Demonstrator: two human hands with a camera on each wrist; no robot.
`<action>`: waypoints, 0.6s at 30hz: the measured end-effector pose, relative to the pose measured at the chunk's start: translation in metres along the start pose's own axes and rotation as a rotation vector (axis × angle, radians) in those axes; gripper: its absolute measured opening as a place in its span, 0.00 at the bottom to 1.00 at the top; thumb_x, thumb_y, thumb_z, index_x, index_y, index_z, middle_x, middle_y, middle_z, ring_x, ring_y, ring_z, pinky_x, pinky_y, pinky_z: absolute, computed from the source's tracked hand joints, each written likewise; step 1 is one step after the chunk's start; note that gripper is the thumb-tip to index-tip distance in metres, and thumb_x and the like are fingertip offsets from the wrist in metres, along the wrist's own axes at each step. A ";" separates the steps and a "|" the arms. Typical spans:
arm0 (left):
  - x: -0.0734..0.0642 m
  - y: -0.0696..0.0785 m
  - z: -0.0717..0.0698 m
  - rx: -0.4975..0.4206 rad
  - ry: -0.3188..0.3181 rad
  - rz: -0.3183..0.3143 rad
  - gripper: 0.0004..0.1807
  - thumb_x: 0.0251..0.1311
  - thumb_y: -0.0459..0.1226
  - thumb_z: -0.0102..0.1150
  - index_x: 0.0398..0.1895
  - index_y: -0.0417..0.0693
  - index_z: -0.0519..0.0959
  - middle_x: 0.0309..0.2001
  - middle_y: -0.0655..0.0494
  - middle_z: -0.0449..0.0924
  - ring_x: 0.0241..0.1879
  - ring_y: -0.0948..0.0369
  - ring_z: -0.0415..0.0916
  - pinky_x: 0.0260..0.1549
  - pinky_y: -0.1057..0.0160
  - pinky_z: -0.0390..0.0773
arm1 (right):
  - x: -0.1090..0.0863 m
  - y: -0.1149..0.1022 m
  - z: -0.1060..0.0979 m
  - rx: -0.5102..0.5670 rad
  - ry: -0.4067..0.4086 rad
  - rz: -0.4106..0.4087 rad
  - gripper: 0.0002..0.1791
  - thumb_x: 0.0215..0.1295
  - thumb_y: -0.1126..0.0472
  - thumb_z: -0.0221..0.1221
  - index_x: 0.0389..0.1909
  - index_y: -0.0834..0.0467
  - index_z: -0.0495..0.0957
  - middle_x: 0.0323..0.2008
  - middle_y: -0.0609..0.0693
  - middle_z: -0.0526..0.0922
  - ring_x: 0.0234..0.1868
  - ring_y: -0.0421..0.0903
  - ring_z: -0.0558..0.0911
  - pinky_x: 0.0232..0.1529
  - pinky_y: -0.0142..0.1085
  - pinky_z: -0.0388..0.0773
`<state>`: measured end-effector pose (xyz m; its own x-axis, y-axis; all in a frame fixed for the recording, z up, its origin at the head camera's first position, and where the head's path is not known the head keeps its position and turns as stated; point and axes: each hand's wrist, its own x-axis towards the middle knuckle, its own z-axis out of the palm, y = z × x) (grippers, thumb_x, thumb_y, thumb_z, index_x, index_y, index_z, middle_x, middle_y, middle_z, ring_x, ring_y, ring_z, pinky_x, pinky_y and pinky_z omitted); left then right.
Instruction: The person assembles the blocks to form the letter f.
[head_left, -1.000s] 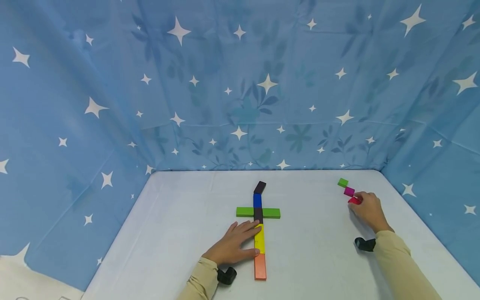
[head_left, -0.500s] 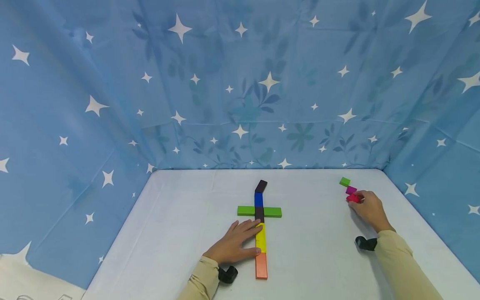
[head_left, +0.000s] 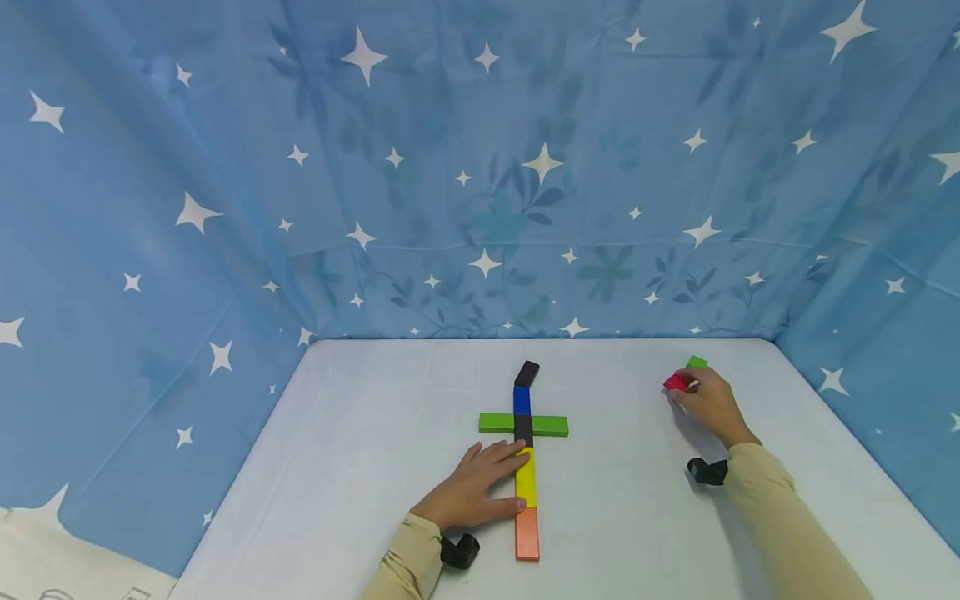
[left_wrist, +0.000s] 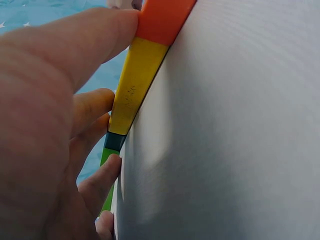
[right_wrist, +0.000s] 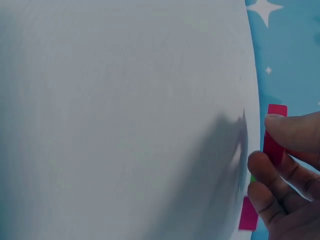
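My right hand [head_left: 711, 404] pinches a small red block [head_left: 675, 382] between thumb and fingers, over the far right of the table. In the right wrist view the thumb lies across that block's face. My left hand [head_left: 477, 487] rests with spread fingers along the left side of a row of flat blocks, its fingertips on the yellow piece [head_left: 527, 481] and the thumb where yellow meets orange [head_left: 527, 535]. Beyond the yellow come a dark block [head_left: 523, 431], a blue block [head_left: 522, 401] and a tilted dark block [head_left: 527, 372]. Green blocks [head_left: 551, 426] stick out on both sides.
Behind my right hand a loose green block [head_left: 697, 362] partly shows. A magenta block [right_wrist: 248, 214] lies near it in the right wrist view, hidden by the hand in the head view. A blue star-patterned curtain [head_left: 480, 167] encloses the white table [head_left: 375, 433].
My right hand has taken the red block from beside the magenta one and moved it left and slightly away. My left hand keeps its place on the row.
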<state>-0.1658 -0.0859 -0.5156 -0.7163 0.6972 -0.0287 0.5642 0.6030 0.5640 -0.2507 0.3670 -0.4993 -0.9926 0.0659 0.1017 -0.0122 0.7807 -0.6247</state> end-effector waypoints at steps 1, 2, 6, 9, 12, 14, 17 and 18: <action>0.000 0.000 0.000 -0.004 -0.003 -0.004 0.40 0.77 0.60 0.56 0.85 0.57 0.63 0.85 0.63 0.54 0.83 0.56 0.50 0.82 0.42 0.41 | 0.002 -0.002 0.002 -0.001 -0.003 -0.011 0.25 0.72 0.67 0.64 0.63 0.79 0.74 0.54 0.74 0.77 0.52 0.69 0.78 0.54 0.62 0.81; 0.000 0.001 0.000 -0.005 -0.005 -0.006 0.40 0.77 0.60 0.56 0.85 0.57 0.63 0.85 0.63 0.54 0.83 0.57 0.50 0.82 0.43 0.41 | 0.004 -0.005 0.004 0.002 -0.010 -0.015 0.25 0.72 0.67 0.64 0.63 0.78 0.74 0.54 0.74 0.77 0.52 0.68 0.78 0.54 0.62 0.81; 0.001 0.001 0.001 0.004 -0.008 -0.012 0.40 0.77 0.60 0.55 0.85 0.58 0.63 0.85 0.64 0.53 0.83 0.58 0.49 0.82 0.44 0.41 | 0.011 -0.017 0.012 0.021 -0.041 -0.023 0.25 0.73 0.66 0.65 0.64 0.76 0.74 0.56 0.72 0.76 0.53 0.68 0.78 0.55 0.62 0.82; 0.000 0.000 0.002 0.005 -0.013 -0.014 0.40 0.77 0.61 0.55 0.86 0.58 0.63 0.85 0.64 0.53 0.83 0.58 0.49 0.82 0.44 0.41 | 0.017 -0.028 0.019 0.032 -0.060 -0.032 0.26 0.73 0.66 0.67 0.65 0.75 0.74 0.56 0.71 0.76 0.54 0.68 0.78 0.56 0.61 0.83; 0.000 -0.001 0.001 0.006 -0.016 -0.014 0.40 0.77 0.61 0.54 0.86 0.58 0.62 0.85 0.64 0.52 0.84 0.57 0.49 0.82 0.44 0.41 | 0.023 -0.038 0.026 0.034 -0.060 -0.072 0.25 0.71 0.67 0.67 0.64 0.76 0.75 0.55 0.71 0.77 0.52 0.67 0.79 0.54 0.57 0.84; 0.000 -0.001 0.001 0.008 -0.016 -0.010 0.40 0.77 0.61 0.53 0.86 0.58 0.62 0.85 0.64 0.52 0.84 0.57 0.49 0.82 0.44 0.41 | 0.028 -0.044 0.030 0.037 -0.056 -0.103 0.24 0.71 0.68 0.68 0.63 0.75 0.77 0.54 0.69 0.78 0.51 0.65 0.80 0.51 0.53 0.85; 0.001 -0.001 0.000 0.014 -0.015 -0.006 0.40 0.78 0.61 0.53 0.86 0.57 0.62 0.85 0.62 0.53 0.83 0.56 0.50 0.82 0.44 0.42 | 0.035 -0.053 0.035 0.042 -0.058 -0.148 0.22 0.69 0.69 0.69 0.60 0.75 0.78 0.51 0.68 0.79 0.48 0.64 0.80 0.45 0.47 0.84; 0.000 -0.001 0.000 0.013 -0.016 -0.006 0.40 0.78 0.61 0.53 0.86 0.57 0.62 0.85 0.62 0.53 0.83 0.56 0.50 0.82 0.44 0.42 | 0.037 -0.055 0.038 0.045 -0.060 -0.158 0.22 0.69 0.69 0.69 0.60 0.75 0.78 0.51 0.68 0.79 0.48 0.63 0.80 0.44 0.46 0.84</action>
<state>-0.1666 -0.0862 -0.5161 -0.7131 0.6996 -0.0454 0.5654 0.6122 0.5528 -0.2917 0.3030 -0.4901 -0.9833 -0.0940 0.1561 -0.1731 0.7497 -0.6387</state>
